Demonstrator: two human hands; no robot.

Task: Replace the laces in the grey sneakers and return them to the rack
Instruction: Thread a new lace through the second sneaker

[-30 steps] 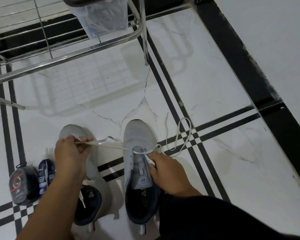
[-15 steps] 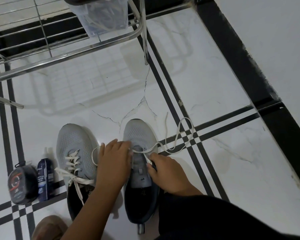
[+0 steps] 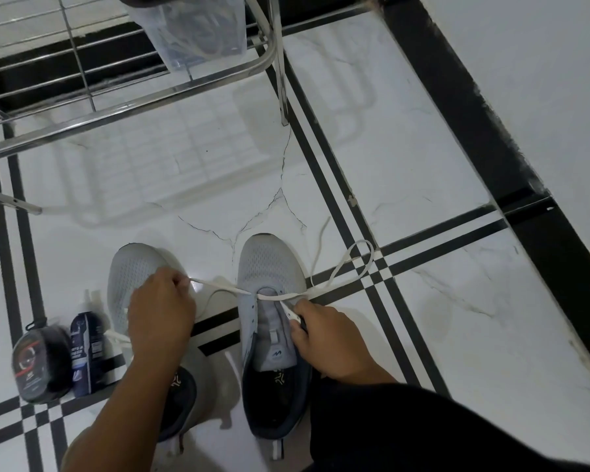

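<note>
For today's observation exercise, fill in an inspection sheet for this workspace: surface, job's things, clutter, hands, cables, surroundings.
Surface: white marble-look floor with black stripes, cracked ahead of the shoes.
Job's things: right sneaker, white lace through only its front eyelets, the rest trailing on the floor; left sneaker, partly hidden.
Clutter: round black tin and dark bottle at left.
Hands: left hand pulling a lace end sideways; right hand pinching the other end.
Cables: nothing seen.
Surroundings: metal rack ahead, clear plastic container on it.

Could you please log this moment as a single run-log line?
left hand: grip on white lace, pulled taut | right hand: pinches lace end at right sneaker | left sneaker: on floor | rack: no sneakers
</note>
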